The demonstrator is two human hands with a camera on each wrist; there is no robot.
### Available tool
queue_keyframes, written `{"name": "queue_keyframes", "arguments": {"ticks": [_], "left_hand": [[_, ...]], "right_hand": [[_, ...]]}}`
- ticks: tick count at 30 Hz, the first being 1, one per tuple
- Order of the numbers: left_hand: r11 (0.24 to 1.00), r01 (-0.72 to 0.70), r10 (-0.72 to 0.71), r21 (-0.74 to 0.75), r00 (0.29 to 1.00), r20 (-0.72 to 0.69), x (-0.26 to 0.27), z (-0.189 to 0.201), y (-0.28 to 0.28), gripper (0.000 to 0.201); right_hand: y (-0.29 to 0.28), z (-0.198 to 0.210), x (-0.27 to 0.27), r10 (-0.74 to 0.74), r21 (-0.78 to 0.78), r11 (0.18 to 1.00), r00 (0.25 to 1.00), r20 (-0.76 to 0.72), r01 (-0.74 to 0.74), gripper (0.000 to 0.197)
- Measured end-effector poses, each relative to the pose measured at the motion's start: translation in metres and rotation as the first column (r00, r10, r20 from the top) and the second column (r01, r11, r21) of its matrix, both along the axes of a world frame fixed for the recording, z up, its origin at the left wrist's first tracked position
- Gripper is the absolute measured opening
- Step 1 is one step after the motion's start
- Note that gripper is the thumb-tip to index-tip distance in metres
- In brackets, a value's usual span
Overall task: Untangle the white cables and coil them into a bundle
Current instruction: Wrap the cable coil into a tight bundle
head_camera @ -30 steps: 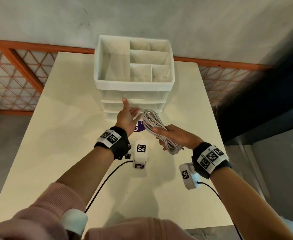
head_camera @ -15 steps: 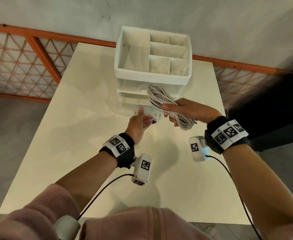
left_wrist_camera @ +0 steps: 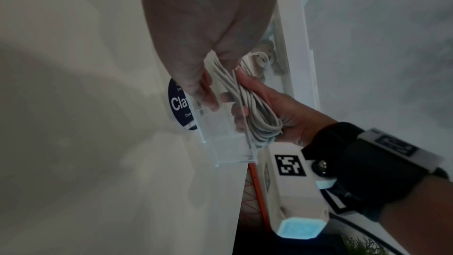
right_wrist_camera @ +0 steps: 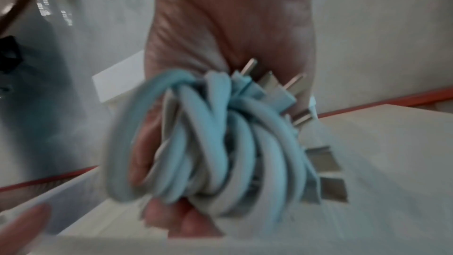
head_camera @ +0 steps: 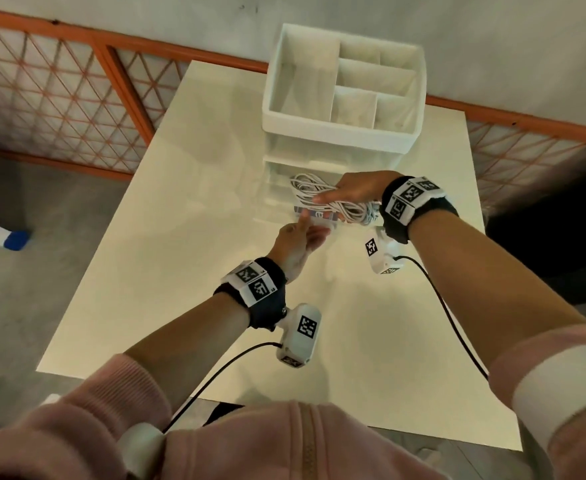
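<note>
My right hand point(head_camera: 348, 192) grips a coiled bundle of white cables point(head_camera: 319, 202) and holds it just over the open clear drawer point(head_camera: 277, 206) at the foot of the white organizer point(head_camera: 340, 133). In the right wrist view the cable bundle point(right_wrist_camera: 208, 143) fills my right hand point(right_wrist_camera: 232, 30), with several metal plugs point(right_wrist_camera: 326, 164) sticking out at the side. My left hand point(head_camera: 307, 230) is at the drawer's front. In the left wrist view its fingers point(left_wrist_camera: 203, 94) pinch the clear drawer's point(left_wrist_camera: 225, 139) front wall beside the cables point(left_wrist_camera: 255, 115).
The organizer has open compartments on top and stands at the far side of the pale table point(head_camera: 180, 271). A dark blue round label point(left_wrist_camera: 179, 106) lies under the drawer. An orange mesh fence point(head_camera: 77, 98) runs behind the table. Black wrist-camera cords point(head_camera: 433, 292) trail over the table's near part.
My right hand has carried the cable bundle away from me, to above the drawer. My left hand has stayed at the drawer's front. The head view has swung left.
</note>
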State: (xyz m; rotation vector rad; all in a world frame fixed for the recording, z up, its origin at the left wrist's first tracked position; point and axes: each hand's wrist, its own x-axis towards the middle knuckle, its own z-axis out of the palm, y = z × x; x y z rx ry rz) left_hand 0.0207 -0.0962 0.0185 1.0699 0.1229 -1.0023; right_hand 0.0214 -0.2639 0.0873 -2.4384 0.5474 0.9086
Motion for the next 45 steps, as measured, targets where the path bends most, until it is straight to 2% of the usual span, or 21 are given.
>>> {"name": "queue_keyframes", "arguments": {"ticks": [3, 7, 12, 16, 19, 21, 25, 30, 34, 37, 39, 41, 43, 45], "left_hand": [[1.000, -0.006, 0.006, -0.001, 1.000, -0.013, 0.000, 0.001, -0.001, 0.043], [1.000, -0.019, 0.019, 0.004, 1.000, -0.011, -0.001, 0.004, -0.001, 0.040], [1.000, -0.022, 0.022, 0.002, 1.000, -0.020, -0.002, 0.003, 0.000, 0.040], [1.000, -0.018, 0.019, 0.009, 0.999, -0.033, -0.001, 0.005, 0.001, 0.041], [0.999, -0.028, 0.029, 0.021, 0.999, -0.039, 0.000, 0.007, 0.001, 0.040], [0.999, -0.035, 0.036, 0.024, 0.998, -0.044, -0.001, 0.008, 0.000, 0.039], [0.998, -0.054, 0.056, 0.027, 0.997, -0.060, 0.000, 0.009, 0.000, 0.037], [0.998, -0.056, 0.056, 0.007, 0.997, -0.060, 0.000, 0.009, 0.000, 0.038], [0.998, -0.065, 0.065, -0.007, 0.995, -0.070, 0.000, 0.009, -0.001, 0.038], [0.998, -0.066, 0.065, -0.013, 0.995, -0.076, 0.000, 0.008, -0.004, 0.038], [0.997, -0.078, 0.077, -0.012, 0.994, -0.072, -0.001, 0.006, -0.005, 0.038], [0.996, -0.083, 0.081, -0.028, 0.995, -0.053, -0.002, 0.003, -0.008, 0.038], [0.994, -0.088, 0.086, -0.059, 0.996, -0.025, -0.003, 0.001, -0.013, 0.039], [0.993, -0.092, 0.093, -0.076, 0.996, 0.005, -0.002, 0.000, -0.019, 0.040]], "right_hand": [[-0.008, -0.009, -0.001, -0.107, 0.047, 0.993, 0.994, 0.021, 0.106, 0.083], [-0.008, -0.020, -0.003, -0.235, 0.116, 0.968, 0.966, 0.110, 0.222, 0.064], [-0.004, -0.030, -0.005, -0.307, 0.147, 0.948, 0.929, 0.205, 0.281, 0.053], [0.001, -0.041, -0.003, -0.357, 0.106, 0.934, 0.879, 0.316, 0.341, 0.063], [0.005, -0.049, -0.003, -0.374, 0.112, 0.926, 0.845, 0.383, 0.360, 0.061], [0.004, -0.055, -0.003, -0.371, 0.094, 0.927, 0.844, 0.387, 0.364, 0.067], [0.008, -0.070, -0.002, -0.383, -0.054, 0.904, 0.860, 0.337, 0.424, 0.101], [0.015, -0.066, -0.002, -0.367, -0.149, 0.885, 0.857, 0.361, 0.442, 0.107], [0.006, -0.069, -0.001, -0.392, -0.067, 0.899, 0.863, 0.318, 0.434, 0.113], [0.006, -0.056, -0.011, -0.352, 0.010, 0.929, 0.874, 0.336, 0.371, 0.097], [0.008, -0.044, -0.026, -0.335, 0.047, 0.937, 0.849, 0.409, 0.348, 0.095], [0.012, -0.033, -0.048, -0.341, 0.077, 0.933, 0.798, 0.496, 0.351, 0.086], [0.018, -0.023, -0.078, -0.344, 0.079, 0.926, 0.736, 0.582, 0.370, 0.061], [0.026, -0.018, -0.119, -0.334, 0.030, 0.902, 0.652, 0.681, 0.430, 0.047]]}}
